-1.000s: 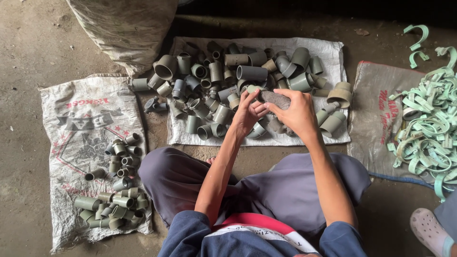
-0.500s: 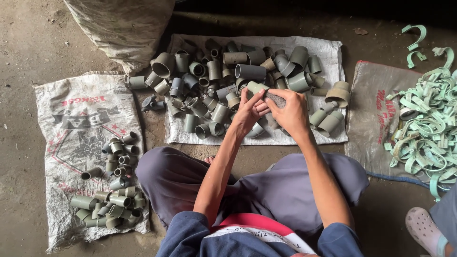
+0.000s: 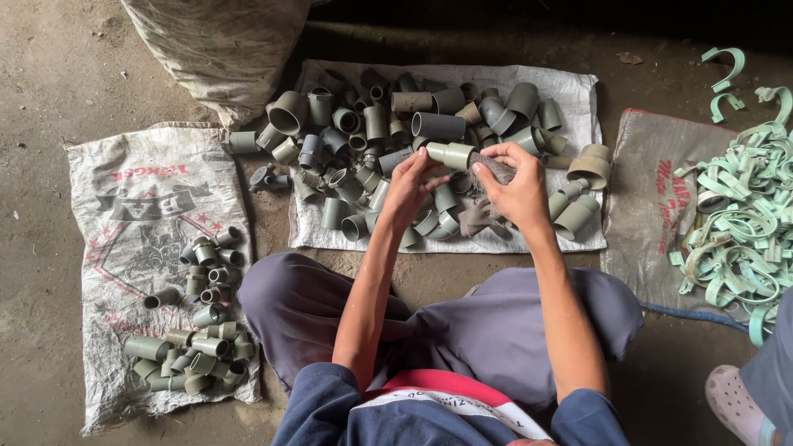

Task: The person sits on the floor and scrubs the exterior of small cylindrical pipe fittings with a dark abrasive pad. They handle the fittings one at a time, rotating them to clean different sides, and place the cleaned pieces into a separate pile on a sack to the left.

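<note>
Hands (image 3: 467, 186) gripping short grey-green pipe fitting (image 3: 450, 154), dusty, cylindrical

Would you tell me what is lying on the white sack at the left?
On the white sack lie two loose clusters of grey-green pipe fittings, some upright, some on their sides. The ground beneath the sack is covered.

Both arms reach forward, left hand (image 3: 410, 188) and right hand (image 3: 518, 186) curled close together.
</note>
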